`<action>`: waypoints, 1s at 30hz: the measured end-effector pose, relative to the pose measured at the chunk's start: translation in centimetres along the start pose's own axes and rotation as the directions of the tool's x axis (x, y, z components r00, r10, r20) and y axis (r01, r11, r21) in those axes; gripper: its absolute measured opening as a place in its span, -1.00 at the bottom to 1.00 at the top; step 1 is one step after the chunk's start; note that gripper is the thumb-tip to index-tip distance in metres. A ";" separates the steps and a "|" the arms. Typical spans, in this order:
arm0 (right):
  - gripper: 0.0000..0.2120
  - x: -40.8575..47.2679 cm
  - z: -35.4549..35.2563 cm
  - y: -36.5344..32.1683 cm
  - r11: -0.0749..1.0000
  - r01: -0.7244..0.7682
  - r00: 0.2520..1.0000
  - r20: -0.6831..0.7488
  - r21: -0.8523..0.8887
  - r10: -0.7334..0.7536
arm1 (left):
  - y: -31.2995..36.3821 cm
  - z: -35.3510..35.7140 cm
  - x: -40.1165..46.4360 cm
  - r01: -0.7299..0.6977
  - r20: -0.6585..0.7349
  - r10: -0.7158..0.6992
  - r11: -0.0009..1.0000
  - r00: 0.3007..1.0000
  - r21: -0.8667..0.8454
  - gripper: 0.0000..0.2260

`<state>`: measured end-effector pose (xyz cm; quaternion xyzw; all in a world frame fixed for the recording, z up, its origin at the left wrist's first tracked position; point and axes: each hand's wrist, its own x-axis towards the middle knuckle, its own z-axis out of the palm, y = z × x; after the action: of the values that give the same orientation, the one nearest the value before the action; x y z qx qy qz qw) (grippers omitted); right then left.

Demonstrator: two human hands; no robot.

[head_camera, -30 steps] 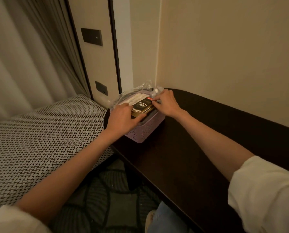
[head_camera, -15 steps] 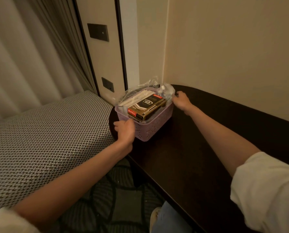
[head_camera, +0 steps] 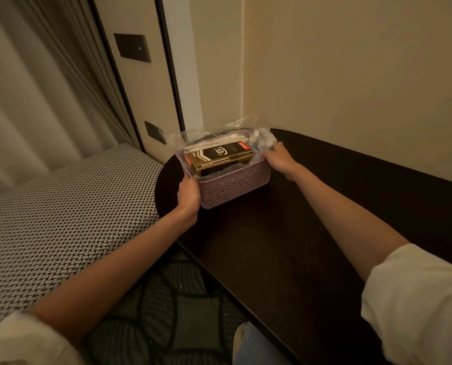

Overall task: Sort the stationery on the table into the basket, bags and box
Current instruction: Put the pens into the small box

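A lilac perforated basket (head_camera: 235,184) stands on the dark table (head_camera: 285,246) near its far rounded end, in the corner by the wall. Inside it lies a gold and black box (head_camera: 219,155) on top, with clear plastic bags (head_camera: 261,139) crumpled around and under it. My left hand (head_camera: 189,193) grips the basket's left end, fingers curled round its rim. My right hand (head_camera: 278,159) holds the right end at the rim, beside the plastic.
A bed with a woven black-and-white cover (head_camera: 61,219) lies left of the table. A patterned carpet (head_camera: 172,299) shows in the gap between them. Curtains (head_camera: 35,88) hang at the far left, and beige walls close in behind and to the right.
Both hands left the box on top of the basket and moved out to the basket's two ends. The basket has been turned so its long side faces me.
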<state>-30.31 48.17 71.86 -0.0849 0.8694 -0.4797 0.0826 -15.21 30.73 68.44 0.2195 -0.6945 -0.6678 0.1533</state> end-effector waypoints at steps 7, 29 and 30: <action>-0.53 -1.0 -3.8 3.0 0.992 -0.092 0.986 -0.133 0.087 0.104 | 3.2 3.6 4.1 0.099 0.258 -0.079 0.993 0.963 -0.065 -0.61; -0.25 -2.0 -8.3 8.1 0.915 -0.022 0.944 -0.308 -0.403 -0.113 | 6.2 14.5 9.9 0.113 0.185 -0.087 0.984 0.979 -0.136 -0.83; -0.23 -1.6 -8.3 8.1 0.915 -0.037 0.943 -0.318 -0.402 -0.102 | 6.3 14.6 10.6 0.120 0.191 -0.085 0.977 0.978 -0.176 -0.82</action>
<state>-31.18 59.58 69.40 -0.0327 0.9491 -0.2994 -0.0927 -32.30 37.98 72.95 0.1777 -0.6276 -0.7543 0.0742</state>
